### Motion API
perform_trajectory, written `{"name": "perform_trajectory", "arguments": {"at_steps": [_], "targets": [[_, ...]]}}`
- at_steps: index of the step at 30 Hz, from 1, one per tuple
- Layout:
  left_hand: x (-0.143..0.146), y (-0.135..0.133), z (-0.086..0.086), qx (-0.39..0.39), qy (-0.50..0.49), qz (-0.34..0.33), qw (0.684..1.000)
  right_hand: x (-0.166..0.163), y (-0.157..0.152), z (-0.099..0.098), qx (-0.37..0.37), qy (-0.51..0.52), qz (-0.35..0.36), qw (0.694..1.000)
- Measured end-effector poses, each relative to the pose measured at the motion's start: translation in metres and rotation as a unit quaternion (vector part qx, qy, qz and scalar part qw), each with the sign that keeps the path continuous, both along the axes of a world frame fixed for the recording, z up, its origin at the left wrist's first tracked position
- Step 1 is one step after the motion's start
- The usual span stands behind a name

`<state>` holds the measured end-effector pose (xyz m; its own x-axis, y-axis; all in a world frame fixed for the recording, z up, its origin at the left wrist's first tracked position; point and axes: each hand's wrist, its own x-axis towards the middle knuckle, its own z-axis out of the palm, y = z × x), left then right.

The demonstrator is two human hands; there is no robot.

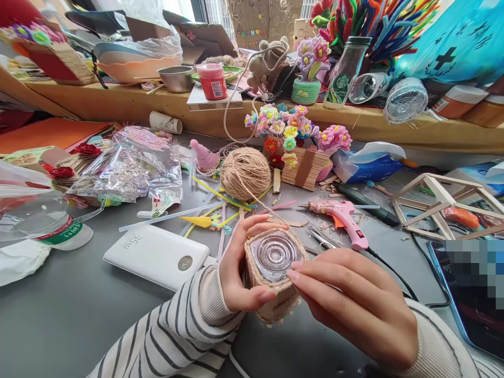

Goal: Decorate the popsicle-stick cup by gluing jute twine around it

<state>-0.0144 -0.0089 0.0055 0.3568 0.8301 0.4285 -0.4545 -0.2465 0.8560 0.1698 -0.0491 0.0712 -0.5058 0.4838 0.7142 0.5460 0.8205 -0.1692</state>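
My left hand [238,270] is wrapped round a squarish container [274,256] with twine around its rim. Its clear end, moulded in concentric rings, faces up towards me. At the container's near right edge, my right hand [354,304] presses its fingertips on the rim, thumb mostly hidden under the fingers. A strand of twine runs from the container's far side back to a ball of brown twine [246,174]. Just behind my right hand lie a pink glue gun [340,218] and small scissors [321,239]. A white power bank [157,257] rests left of my left hand.
Pipe-cleaner flowers [289,126] stand beyond the twine ball. To the right are a wooden stick frame [444,205] and a phone [468,294]. A plastic bottle [66,231] lies at left. The glue gun's cord [394,273] passes behind my right wrist.
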Motion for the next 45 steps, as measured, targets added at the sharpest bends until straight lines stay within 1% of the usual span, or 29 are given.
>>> {"name": "perform_trajectory", "arguments": {"at_steps": [4, 8, 12, 15, 22, 31, 40, 45], "targets": [[0.001, -0.002, -0.003, 0.015, -0.017, 0.012, 1.0, 0.001, 0.0, -0.004, 0.002, 0.001, 0.01, 1.0], [0.0, -0.001, -0.002, 0.027, -0.021, 0.032, 0.999, 0.005, 0.0, -0.01, 0.004, 0.002, 0.024, 1.0], [-0.001, 0.0, -0.001, 0.032, -0.022, 0.034, 0.999, 0.01, -0.002, -0.015, 0.012, -0.022, 0.014, 1.0], [-0.001, 0.001, -0.003, 0.027, -0.017, 0.033, 0.999, 0.011, -0.001, -0.014, 0.014, -0.028, 0.01, 0.999], [-0.002, 0.0, -0.007, 0.029, -0.006, 0.027, 0.999, 0.006, 0.004, -0.011, 0.033, -0.01, 0.036, 0.999], [-0.002, 0.002, -0.009, 0.03, -0.008, 0.023, 0.999, 0.006, 0.002, -0.009, 0.024, -0.011, 0.039, 0.999], [-0.003, 0.002, -0.005, 0.029, 0.018, 0.032, 0.999, 0.006, 0.004, -0.014, 0.017, -0.007, 0.04, 0.999], [-0.003, 0.004, -0.003, 0.015, 0.006, 0.03, 0.999, 0.005, 0.001, -0.014, 0.005, 0.017, 0.033, 0.999]]}}
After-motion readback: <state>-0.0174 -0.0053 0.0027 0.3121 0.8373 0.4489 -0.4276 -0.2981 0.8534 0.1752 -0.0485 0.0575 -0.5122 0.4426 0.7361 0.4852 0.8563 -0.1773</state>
